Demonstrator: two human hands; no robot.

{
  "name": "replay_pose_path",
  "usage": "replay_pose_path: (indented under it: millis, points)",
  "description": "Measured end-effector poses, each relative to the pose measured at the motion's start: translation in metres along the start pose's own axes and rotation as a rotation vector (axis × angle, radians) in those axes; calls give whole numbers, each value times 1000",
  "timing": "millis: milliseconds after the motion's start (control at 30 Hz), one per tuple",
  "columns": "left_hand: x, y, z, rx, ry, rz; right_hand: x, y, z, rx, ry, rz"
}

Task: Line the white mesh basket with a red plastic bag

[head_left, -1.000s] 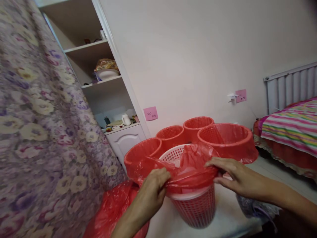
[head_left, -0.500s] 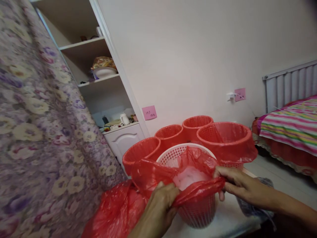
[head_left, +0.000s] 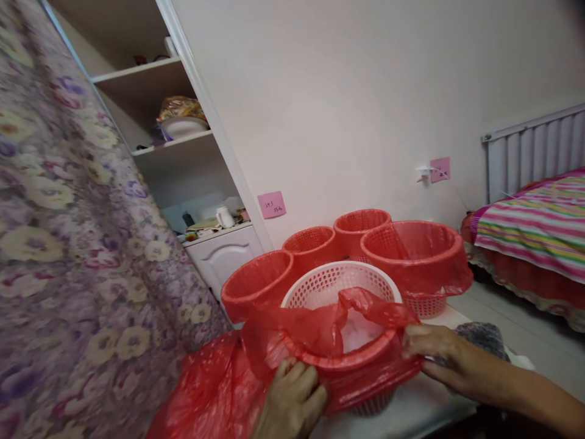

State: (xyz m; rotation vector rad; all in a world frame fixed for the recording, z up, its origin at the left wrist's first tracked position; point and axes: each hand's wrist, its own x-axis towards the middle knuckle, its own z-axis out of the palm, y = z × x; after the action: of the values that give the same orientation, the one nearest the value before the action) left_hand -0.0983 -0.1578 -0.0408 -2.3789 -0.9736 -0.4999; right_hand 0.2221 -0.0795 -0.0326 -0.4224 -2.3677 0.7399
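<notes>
Pulled lower since a second ago: bag (head_left: 320,341) now wrapped over the near rim of the basket (head_left: 340,286), both hands dropped with it.

Head view. Left hand (head_left: 292,402) curled shut on the film at the near left of the rim; right hand (head_left: 434,353) pinching the film at the right side, fingers closed on it. Far rim still bare, white lattice showing. Thin, soft and slick, likely to tear or slip if yanked; best gripped in bunches at the hem. Light, stiff basket, probably apt to tip or slide.

Standing on a white table (head_left: 411,414), near its front edge. Behind, four red bins (head_left: 414,250), two already lined. Loose red plastic (head_left: 210,390) at the table's left. Floral curtain (head_left: 68,244) left, shelves (head_left: 183,137) beyond, bed (head_left: 534,225) right, plain wall (head_left: 342,103) at the back.
</notes>
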Motion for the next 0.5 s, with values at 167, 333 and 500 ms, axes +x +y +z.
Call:
replay_pose_path:
  millis: [167,333,500]
  points:
    - [-24,-11,11,7,-79,-160,-18,48,19,-92,200,183]
    - [-37,-19,27,-183,-120,-396,-23,95,47,214,378,351]
    - [-71,-31,37,-280,28,-364,-34,89,49,415,443,529]
